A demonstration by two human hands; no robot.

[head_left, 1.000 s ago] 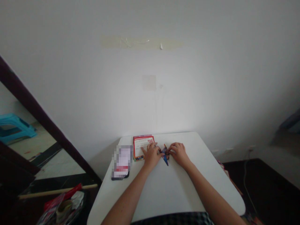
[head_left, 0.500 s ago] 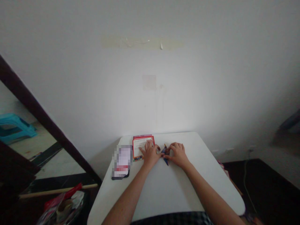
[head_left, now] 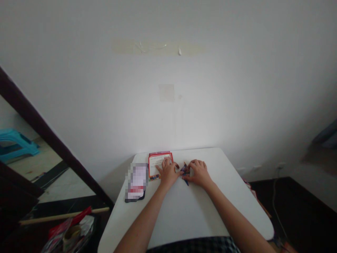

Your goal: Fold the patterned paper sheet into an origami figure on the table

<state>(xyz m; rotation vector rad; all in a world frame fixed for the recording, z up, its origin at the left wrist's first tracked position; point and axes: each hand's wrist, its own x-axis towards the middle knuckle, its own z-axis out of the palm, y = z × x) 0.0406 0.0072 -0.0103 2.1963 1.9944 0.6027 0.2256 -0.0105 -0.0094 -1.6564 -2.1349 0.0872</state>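
**Right hand [head_left: 200, 174] reaches across the paper [head_left: 185, 169]**

From my seat behind the head view, the change in the last second is the right thumb: it has slid leftward over the paper's lower part, close to the left thumb, so less of the blue point shows. I take that to mean the fold is being steadied or pressed from both sides.

The paper lies near the middle of the table [head_left: 189, 211], between the hands. The left hand [head_left: 167, 174] is loosely open, fingers spread over the stack [head_left: 154, 163], its thumb tip at the paper's left edge. The right fingers are curled at the paper; whether they pinch it or only press, I cannot tell.

For edges, the wall [head_left: 142, 123] stands just behind the far side, so I'd judge little reach that way. Leftward, the stack and then the phone [head_left: 137, 181] take up room. I see more white surface to the right and between the forearms, down to the checked cloth [head_left: 195, 245].
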